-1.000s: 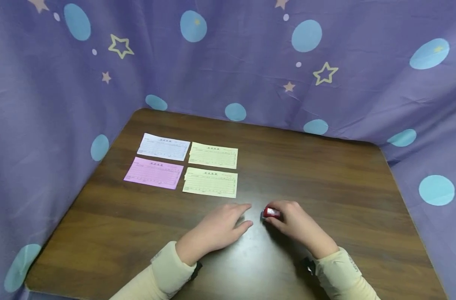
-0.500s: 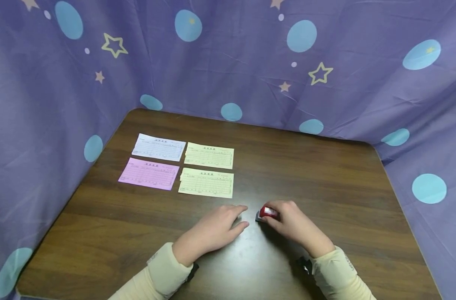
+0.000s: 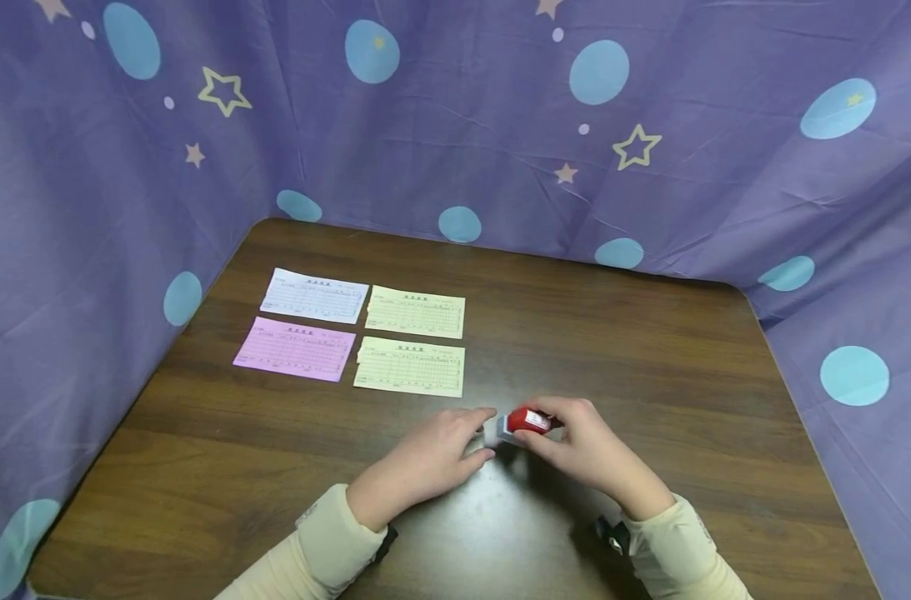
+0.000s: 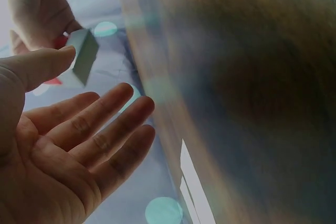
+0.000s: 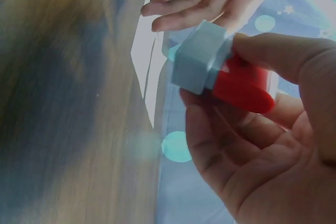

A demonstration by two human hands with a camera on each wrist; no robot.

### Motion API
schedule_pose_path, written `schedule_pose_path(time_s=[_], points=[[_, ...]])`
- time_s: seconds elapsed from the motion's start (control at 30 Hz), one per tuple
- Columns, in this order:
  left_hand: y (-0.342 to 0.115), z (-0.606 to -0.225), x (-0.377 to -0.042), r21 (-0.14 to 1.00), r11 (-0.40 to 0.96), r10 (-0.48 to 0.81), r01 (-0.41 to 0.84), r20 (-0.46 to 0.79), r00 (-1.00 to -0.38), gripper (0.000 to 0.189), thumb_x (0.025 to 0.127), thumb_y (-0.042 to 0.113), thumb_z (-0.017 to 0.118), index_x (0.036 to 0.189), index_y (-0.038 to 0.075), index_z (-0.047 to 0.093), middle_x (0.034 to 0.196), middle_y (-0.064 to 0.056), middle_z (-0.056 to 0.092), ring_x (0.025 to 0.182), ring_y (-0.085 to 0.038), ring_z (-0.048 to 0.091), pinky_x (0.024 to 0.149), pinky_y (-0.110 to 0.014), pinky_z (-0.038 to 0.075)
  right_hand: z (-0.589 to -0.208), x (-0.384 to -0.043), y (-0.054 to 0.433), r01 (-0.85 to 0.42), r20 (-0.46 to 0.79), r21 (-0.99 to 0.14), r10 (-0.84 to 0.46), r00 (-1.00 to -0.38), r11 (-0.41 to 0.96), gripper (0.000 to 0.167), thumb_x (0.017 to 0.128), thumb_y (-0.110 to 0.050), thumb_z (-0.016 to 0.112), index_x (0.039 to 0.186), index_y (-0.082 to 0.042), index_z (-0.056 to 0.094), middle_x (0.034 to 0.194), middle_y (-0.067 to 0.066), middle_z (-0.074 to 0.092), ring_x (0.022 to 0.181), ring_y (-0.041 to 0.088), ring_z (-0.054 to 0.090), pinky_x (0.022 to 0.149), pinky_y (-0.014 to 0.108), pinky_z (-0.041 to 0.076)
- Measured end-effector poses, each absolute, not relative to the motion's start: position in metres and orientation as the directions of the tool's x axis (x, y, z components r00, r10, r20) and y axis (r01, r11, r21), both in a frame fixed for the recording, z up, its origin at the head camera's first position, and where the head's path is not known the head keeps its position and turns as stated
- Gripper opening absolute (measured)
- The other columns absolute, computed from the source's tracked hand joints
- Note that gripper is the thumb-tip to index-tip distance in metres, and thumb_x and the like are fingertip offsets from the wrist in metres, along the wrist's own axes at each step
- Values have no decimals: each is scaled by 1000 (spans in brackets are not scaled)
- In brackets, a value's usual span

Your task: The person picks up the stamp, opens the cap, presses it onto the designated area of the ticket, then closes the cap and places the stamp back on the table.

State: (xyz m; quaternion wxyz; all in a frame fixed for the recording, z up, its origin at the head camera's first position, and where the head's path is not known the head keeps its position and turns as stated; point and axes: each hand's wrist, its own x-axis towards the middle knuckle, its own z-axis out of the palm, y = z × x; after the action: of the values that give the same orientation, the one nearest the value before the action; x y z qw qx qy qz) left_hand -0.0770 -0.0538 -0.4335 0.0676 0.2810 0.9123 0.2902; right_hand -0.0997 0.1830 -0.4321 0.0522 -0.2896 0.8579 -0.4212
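A red rubber stamp [image 3: 528, 419] with a translucent cap [image 5: 202, 59] over its end is in my right hand [image 3: 590, 450], pinched between thumb and fingers. In the head view it is tilted, its capped end pointing left at my left hand [image 3: 428, 458]. That hand has its fingers extended and spread from the thumb, around the cap's end. The left wrist view shows the left palm [image 4: 58, 161] facing up, with the thumb tip overlapping the cap [image 4: 83, 56]. No grip by the left fingers shows.
Several printed slips lie flat on the wooden table [image 3: 613, 350]: a white-blue slip [image 3: 314, 297], a pink slip [image 3: 294, 350], and two yellow slips, the far one [image 3: 415, 312] and the near one [image 3: 410, 367]. A purple curtain [image 3: 455, 125] surrounds the table's back and sides.
My right hand has turned the stamp up and moved it left, bringing its cap to my left fingertips. The left hand has hardly moved. The view has shifted slightly right.
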Motion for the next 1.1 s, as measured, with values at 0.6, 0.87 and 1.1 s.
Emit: schedule_pose_path(time_s=[0.6,0.87,1.1], points=[[-54,-433,-79,623,585,560,519,152,-814,18,98,21,70,110,8,66,89,4,64,76,-11,58,67,-32,53,-424,-94,178,-509,284,-779,-518,-806,366,22,86,-11,83,106,-16,74,91,-12,70,76,11,65,65,38,57],[-57,-431,-79,617,586,564,525,155,-811,16,98,19,69,110,8,65,87,5,62,74,-12,56,67,-31,51,-426,-96,178,-538,303,-758,-532,-791,368,24,85,-9,84,106,-14,75,92,-13,70,78,11,66,69,28,55],[-58,-428,-79,635,562,564,529,173,-807,15,98,16,69,108,7,64,86,4,61,74,-13,56,66,-30,50,-424,-96,178,-555,309,-743,-543,-781,375,24,86,-9,83,107,-16,75,91,-15,69,79,10,65,69,32,56]])
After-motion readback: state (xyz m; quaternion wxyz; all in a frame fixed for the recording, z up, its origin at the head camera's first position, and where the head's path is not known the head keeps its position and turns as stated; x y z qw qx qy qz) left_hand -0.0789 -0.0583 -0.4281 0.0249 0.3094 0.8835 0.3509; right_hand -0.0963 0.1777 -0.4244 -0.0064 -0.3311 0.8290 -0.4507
